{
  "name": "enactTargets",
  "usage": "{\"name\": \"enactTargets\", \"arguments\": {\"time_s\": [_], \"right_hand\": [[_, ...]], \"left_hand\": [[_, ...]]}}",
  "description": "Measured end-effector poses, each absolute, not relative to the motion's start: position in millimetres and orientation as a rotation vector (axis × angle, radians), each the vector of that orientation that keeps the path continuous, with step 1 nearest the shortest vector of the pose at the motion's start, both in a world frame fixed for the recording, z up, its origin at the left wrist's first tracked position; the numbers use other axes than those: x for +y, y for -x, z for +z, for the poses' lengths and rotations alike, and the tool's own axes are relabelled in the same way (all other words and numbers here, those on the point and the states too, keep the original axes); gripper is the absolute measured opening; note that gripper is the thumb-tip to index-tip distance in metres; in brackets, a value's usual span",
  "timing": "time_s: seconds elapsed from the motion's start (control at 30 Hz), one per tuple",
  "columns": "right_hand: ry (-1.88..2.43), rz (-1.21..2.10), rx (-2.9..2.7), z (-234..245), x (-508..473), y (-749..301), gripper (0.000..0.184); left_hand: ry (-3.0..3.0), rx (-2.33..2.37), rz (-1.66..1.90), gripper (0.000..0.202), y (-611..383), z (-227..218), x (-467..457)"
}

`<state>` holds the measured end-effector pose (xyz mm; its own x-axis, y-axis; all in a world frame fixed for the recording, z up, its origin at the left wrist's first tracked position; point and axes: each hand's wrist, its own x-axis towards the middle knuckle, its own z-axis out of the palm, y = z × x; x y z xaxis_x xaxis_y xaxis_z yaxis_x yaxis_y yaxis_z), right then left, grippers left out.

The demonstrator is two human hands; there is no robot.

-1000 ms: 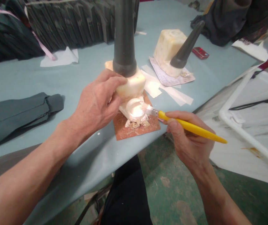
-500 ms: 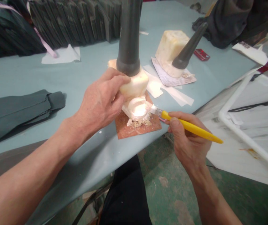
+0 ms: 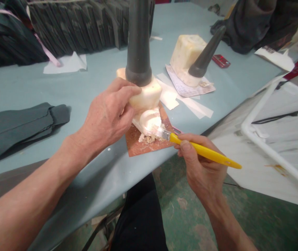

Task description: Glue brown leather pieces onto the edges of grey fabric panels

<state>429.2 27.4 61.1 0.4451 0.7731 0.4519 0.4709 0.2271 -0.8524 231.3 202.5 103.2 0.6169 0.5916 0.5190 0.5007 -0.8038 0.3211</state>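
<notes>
My left hand [image 3: 109, 113] is wrapped round a cream glue pot [image 3: 149, 96] that has a tall dark grey cone [image 3: 138, 42] standing in it. The pot sits on a brown card [image 3: 149, 144] near the table's front edge. Below the pot a round white mass of paste [image 3: 151, 122] shows. My right hand [image 3: 201, 164] pinches a yellow-handled brush [image 3: 203, 151]; its bristles touch the lower front of the paste.
A second cream pot [image 3: 185, 55] with a slanted grey cone stands on papers at the back right. Folded dark cloth [image 3: 15, 123] lies at left, stacked dark pieces [image 3: 81, 24] at the back. A white tube frame [image 3: 269, 139] stands at right of the blue table [image 3: 91, 80].
The brush tip has slid from the right side of the paste down to its lower front, and my right hand has moved down and left with it. My left hand keeps its hold.
</notes>
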Motion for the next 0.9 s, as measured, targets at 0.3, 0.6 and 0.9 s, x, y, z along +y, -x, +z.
{"name": "enactTargets", "arguments": {"time_s": [0.3, 0.6, 0.9], "right_hand": [[1.353, 0.492, -0.79, 51, 14, -421, 0.019], [1.131, 0.936, -0.014, 52, 13, -426, 0.055], [0.852, 1.318, 0.398, 58, -1, -410, 0.059]], "left_hand": [[-2.548, 1.0, 0.89, 0.044, -235, 110, 195], [-2.152, 1.133, 0.992, 0.039, -245, 124, 201], [-1.905, 1.363, 1.081, 0.034, -228, 142, 187]]}}
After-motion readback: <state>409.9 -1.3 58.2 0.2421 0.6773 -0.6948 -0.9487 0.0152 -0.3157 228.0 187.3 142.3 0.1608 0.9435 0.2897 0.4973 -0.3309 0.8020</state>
